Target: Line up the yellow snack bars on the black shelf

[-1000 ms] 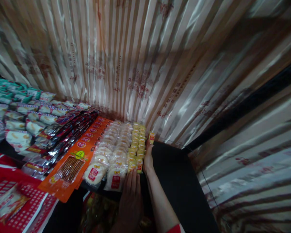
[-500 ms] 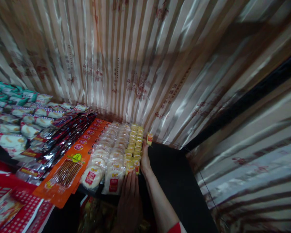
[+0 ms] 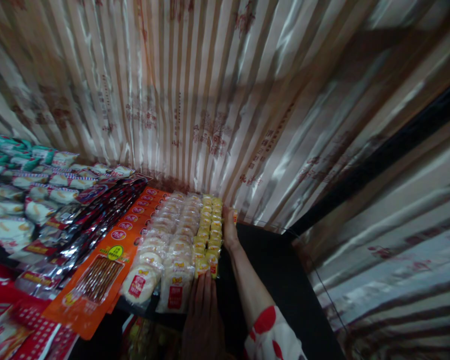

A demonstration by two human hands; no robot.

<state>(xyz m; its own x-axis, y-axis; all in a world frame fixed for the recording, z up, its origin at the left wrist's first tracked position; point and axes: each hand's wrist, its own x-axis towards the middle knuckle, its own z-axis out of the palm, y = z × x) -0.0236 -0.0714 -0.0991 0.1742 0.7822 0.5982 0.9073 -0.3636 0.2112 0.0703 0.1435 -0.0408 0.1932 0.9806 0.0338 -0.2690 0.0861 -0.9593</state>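
The person's two bare hands work around a double row of yellow packets on a black bench. The row's long axis runs from the near edge of the bench back toward the striped curtain, with the packets close together. The left hand is at the near end of the row, its fingers straight, side by side and pointing away from the body, tips at the front packets; its grip is released, clasping nothing that can be seen. The right hand reaches further back, along the row's right side near the far end, with the forearm slanting in from the lower right below a white sleeve with red patches. A single small packet peeks out just past that hand's right side, by the curtain, so the right hand is much the nearer of the two to it. Most of it is hidden, and one cannot tell whether the right grip is clenched around it or merely in front of it. To the left of the yellow row stand clear-wrapped round crackers, then orange packets of thin sticks.
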